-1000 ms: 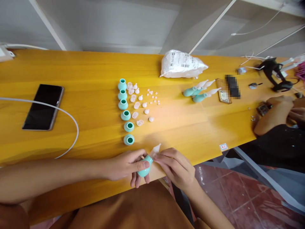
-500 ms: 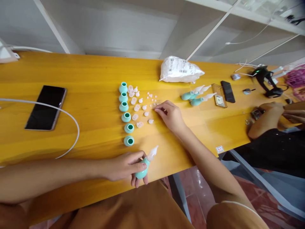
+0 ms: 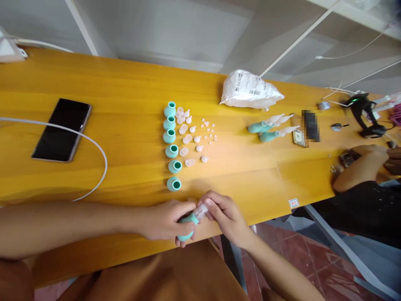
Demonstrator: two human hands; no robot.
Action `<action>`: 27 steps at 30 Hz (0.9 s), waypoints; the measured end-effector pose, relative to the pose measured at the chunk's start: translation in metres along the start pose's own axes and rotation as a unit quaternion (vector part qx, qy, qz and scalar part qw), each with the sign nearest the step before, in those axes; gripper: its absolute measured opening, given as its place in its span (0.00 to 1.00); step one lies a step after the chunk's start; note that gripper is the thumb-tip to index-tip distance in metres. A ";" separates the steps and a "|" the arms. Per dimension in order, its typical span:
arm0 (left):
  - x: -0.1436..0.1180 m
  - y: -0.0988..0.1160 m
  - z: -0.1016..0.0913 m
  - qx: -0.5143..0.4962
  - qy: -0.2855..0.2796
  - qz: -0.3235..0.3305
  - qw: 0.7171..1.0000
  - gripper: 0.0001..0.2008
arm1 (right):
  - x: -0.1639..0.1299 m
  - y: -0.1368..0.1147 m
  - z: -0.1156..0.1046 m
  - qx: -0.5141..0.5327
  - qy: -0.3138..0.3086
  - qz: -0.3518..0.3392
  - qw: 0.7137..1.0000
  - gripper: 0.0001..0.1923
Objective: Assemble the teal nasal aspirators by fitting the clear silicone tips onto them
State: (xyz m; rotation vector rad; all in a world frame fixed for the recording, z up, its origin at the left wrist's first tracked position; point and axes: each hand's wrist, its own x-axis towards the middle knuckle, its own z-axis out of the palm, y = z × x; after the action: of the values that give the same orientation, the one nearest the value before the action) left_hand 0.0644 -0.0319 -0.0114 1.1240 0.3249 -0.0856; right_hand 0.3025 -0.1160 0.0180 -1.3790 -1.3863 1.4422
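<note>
My left hand [image 3: 171, 223] is wrapped round the teal bulb of a nasal aspirator [image 3: 187, 232] near the table's front edge. Its clear nozzle [image 3: 200, 212] points up and to the right. The thumb and fingers of my right hand [image 3: 224, 213] are closed at the nozzle's end and hide the tip; any small part between them is hidden. Beyond my hands stands a column of teal bulbs [image 3: 174, 166] with open necks facing up. Clear cup-shaped parts [image 3: 189, 162], small pale nipple-shaped pieces [image 3: 204, 159] and tiny pale discs [image 3: 210, 143] lie to their right.
Assembled aspirators [image 3: 269, 136] lie to the right, below a white plastic bag [image 3: 249, 90]. At left a phone [image 3: 62, 130] lies under a white cable [image 3: 102, 154]. At far right are a clear case [image 3: 299, 138], a black stand [image 3: 360, 113] and another person's arm [image 3: 360, 167].
My right hand has come back from the tiny discs to the aspirator's nozzle tip, closing on it. My left hand keeps hold of the bulb. The view has shifted slightly.
</note>
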 end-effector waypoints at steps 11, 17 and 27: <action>-0.005 0.002 0.008 0.209 0.161 0.229 0.937 0.11 | -0.027 0.029 0.058 0.452 0.113 0.095 0.880 0.16; -0.007 0.005 0.006 0.235 0.165 0.246 0.926 0.09 | -0.033 0.034 0.073 0.425 0.107 0.076 0.896 0.30; -0.006 0.000 0.005 0.198 0.177 0.225 0.937 0.12 | -0.037 0.025 0.051 -0.039 0.251 -0.170 0.952 0.07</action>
State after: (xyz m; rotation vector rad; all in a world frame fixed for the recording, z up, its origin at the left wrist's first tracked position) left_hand 0.0592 -0.0367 -0.0080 1.5937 0.3696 0.4830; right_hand 0.2653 -0.1675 -0.0046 -1.3511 -1.2693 0.7518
